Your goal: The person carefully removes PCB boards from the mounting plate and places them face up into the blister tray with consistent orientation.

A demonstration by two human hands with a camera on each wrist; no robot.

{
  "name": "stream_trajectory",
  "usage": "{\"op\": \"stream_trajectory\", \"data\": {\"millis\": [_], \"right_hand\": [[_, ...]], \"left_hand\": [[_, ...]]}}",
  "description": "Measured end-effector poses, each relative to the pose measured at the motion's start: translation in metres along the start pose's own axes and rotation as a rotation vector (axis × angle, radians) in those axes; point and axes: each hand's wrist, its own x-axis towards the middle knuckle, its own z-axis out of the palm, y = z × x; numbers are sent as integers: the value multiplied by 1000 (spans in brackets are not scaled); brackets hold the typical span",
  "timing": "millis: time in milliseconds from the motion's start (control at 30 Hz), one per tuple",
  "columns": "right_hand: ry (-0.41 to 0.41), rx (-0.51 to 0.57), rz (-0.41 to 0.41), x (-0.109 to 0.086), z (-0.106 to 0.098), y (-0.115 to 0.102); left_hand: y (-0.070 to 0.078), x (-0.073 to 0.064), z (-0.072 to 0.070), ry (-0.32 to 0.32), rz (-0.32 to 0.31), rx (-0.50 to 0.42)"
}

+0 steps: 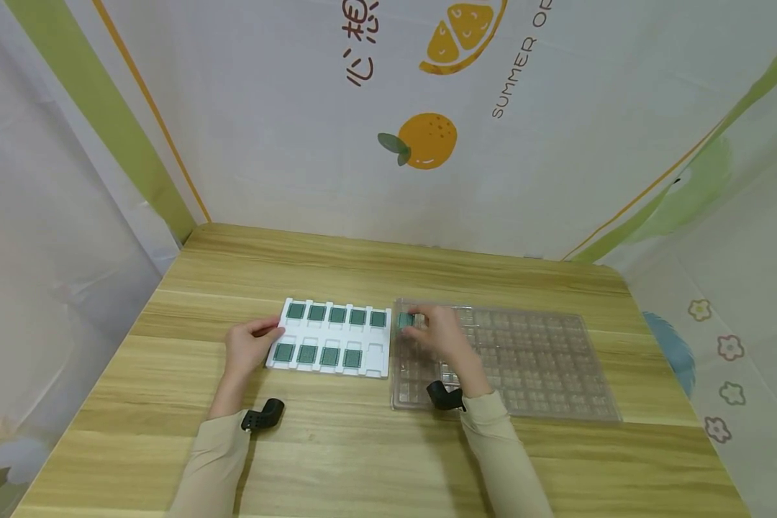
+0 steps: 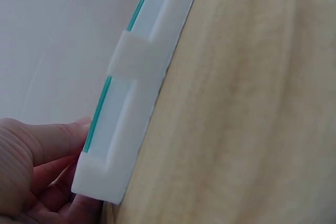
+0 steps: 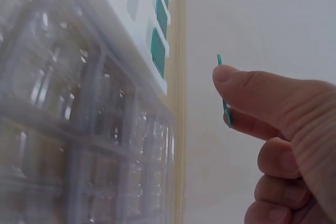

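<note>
head view, nearest first: two beige sleeves point(image 1: 215, 457) reach in over a wood-grain table point(image 1: 337, 453), and a black wrist device point(image 1: 264, 415) sits at each cuff. beyond the cuffs, the left hand point(image 1: 249, 348) holds the left end of a white tray point(image 1: 337, 336), its thumb and fingertips against that edge; the left wrist view shows the thumb by the rim and the other fingers curled beside the tray. the right hand point(image 1: 442, 334) has thumb and index finger clamped on a green chip point(image 3: 227, 111), the remaining fingers curled toward the palm. that chip is over the left end of a clear plastic tray point(image 1: 544, 360), near the white tray's right edge, and the right wrist view shows it edge-on and apart from both trays.

the white tray lies flat with nine green squares point(image 1: 329, 357) in its recesses, four in the near row and five in the far one; the near row's rightmost recess shows bare white. the clear tray, just beside it, is divided into many small compartments.

past the table's far edge hangs a pale curtain point(image 1: 285, 144) printed with an orange point(image 1: 429, 141), a fruit slice point(image 1: 469, 32) and brown lettering point(image 1: 521, 61).
</note>
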Motion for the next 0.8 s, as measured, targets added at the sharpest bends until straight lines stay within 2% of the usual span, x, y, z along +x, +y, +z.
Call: {"op": "stream_trajectory", "data": {"millis": [367, 533, 800], "right_hand": [[-31, -66, 26, 17, -6, 7], [-56, -68, 55, 25, -5, 14], [-96, -134, 86, 38, 1, 26]], "left_hand": [[1, -1, 0, 4, -3, -25], [0, -1, 0, -2, -9, -16], [-2, 0, 0, 9, 13, -30]]}}
